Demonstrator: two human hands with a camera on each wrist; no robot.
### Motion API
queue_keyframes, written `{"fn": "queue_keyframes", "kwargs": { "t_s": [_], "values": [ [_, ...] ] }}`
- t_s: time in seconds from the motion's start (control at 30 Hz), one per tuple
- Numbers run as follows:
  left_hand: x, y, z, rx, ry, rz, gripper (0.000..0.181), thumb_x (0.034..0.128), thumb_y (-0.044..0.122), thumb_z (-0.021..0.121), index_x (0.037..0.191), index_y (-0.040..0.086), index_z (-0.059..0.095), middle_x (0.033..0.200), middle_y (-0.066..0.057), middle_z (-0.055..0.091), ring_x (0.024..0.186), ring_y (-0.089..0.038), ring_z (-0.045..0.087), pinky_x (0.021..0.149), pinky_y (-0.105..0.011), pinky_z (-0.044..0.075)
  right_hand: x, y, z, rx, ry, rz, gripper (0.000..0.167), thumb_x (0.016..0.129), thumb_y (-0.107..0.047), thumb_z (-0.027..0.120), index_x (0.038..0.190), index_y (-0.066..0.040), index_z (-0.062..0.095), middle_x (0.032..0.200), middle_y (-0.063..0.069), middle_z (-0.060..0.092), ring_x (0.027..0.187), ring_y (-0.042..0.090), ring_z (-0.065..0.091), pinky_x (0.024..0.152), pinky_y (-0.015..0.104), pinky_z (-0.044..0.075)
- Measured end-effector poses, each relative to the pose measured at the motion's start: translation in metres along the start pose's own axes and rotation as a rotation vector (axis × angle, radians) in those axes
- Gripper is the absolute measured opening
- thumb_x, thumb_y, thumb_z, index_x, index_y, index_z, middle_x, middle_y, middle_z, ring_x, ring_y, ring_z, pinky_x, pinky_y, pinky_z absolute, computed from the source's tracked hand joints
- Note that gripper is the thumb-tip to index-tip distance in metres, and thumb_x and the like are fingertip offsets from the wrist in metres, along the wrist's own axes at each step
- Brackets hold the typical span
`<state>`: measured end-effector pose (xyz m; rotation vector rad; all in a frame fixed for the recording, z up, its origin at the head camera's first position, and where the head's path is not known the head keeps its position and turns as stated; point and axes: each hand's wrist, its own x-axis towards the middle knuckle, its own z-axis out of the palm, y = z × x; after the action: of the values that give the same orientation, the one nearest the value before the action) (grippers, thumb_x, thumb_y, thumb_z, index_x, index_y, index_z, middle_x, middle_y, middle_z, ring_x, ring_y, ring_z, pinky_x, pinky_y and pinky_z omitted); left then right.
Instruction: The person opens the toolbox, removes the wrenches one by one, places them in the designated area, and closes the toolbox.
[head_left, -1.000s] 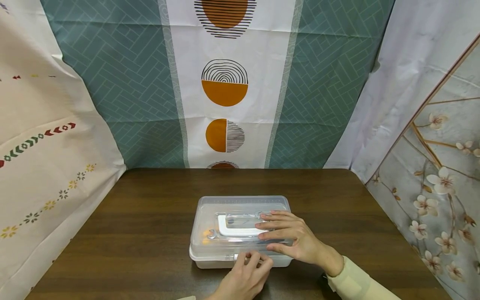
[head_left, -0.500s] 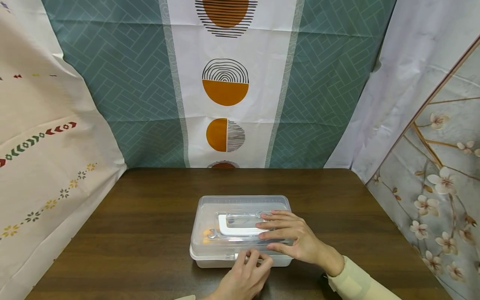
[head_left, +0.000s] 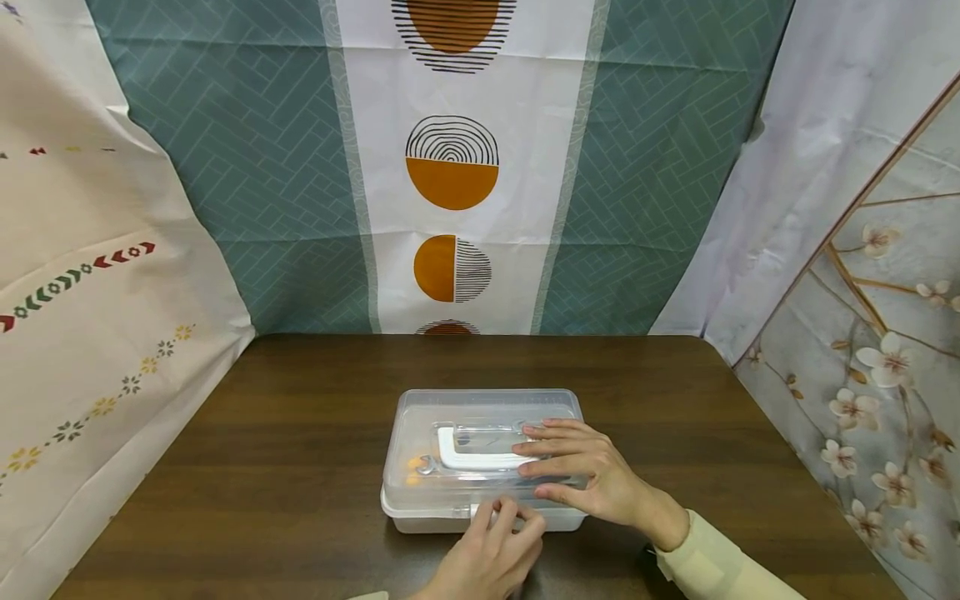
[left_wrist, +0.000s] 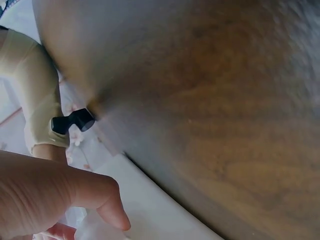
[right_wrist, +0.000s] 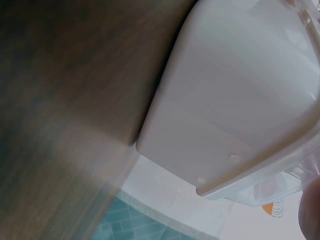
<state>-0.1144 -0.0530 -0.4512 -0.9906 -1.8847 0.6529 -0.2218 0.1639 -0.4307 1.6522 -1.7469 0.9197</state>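
Note:
A plastic toolbox (head_left: 420, 408) with a clear lid and a white base stands on the table, its lid down. Through the lid a wrench (head_left: 426, 465) and something orange (head_left: 414, 472) show; on top lies a white carry handle (head_left: 480, 462). At the front edge my left hand (head_left: 491, 546) pinches the white latch (head_left: 473, 510) with bent fingers, which partly hide it. My right hand (head_left: 588, 471) rests on the right part of the lid, fingers spread across the handle's end. The right wrist view shows the box's white side wall (right_wrist: 215, 95) close up.
The brown wooden table (head_left: 300, 442) reaches around the box. A patterned green and white cloth (head_left: 285, 167) hangs behind it. Floral cloth (head_left: 885, 417) hangs on the right and a cream cloth (head_left: 112, 333) on the left. A small black object (left_wrist: 74, 121) sits by the right sleeve.

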Motion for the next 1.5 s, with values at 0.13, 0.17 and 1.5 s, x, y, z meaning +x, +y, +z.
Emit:
{"fn": "queue_keyframes", "kwargs": {
  "t_s": [0.13, 0.17, 1.5],
  "values": [
    [0.0, -0.001, 0.0, -0.026, -0.021, 0.008, 0.037, 0.1022, 0.02, 0.036, 0.089, 0.025, 0.07, 0.104, 0.0, 0.052, 0.086, -0.017, 0.056, 0.069, -0.027, 0.047, 0.001, 0.0, 0.0, 0.0, -0.002, 0.0, 0.027, 0.098, -0.028, 0.074, 0.12, -0.011, 0.078, 0.125, 0.012, 0.074, 0.127, 0.031, 0.064, 0.117, 0.04, 0.04],
    [0.0, -0.002, 0.0, -0.035, -0.024, 0.008, 0.036, 0.102, 0.022, 0.037, 0.089, 0.025, 0.07, 0.104, 0.0, 0.051, 0.086, -0.016, 0.056, 0.07, -0.027, 0.047, 0.001, 0.0, 0.0, -0.002, -0.003, 0.0, 0.028, 0.098, -0.028, 0.074, 0.12, -0.011, 0.078, 0.125, 0.012, 0.074, 0.127, 0.031, 0.064, 0.117, 0.04, 0.04],
    [-0.006, -0.016, 0.002, -0.205, 0.056, -0.026, 0.036, 0.1013, 0.017, 0.037, 0.085, 0.022, 0.068, 0.104, 0.0, 0.058, 0.09, -0.015, 0.054, 0.075, -0.028, 0.046, 0.0, 0.001, -0.002, -0.008, -0.009, 0.002, 0.028, 0.099, -0.029, 0.073, 0.12, -0.011, 0.078, 0.126, 0.012, 0.074, 0.127, 0.032, 0.064, 0.117, 0.04, 0.04]
  ]
}}
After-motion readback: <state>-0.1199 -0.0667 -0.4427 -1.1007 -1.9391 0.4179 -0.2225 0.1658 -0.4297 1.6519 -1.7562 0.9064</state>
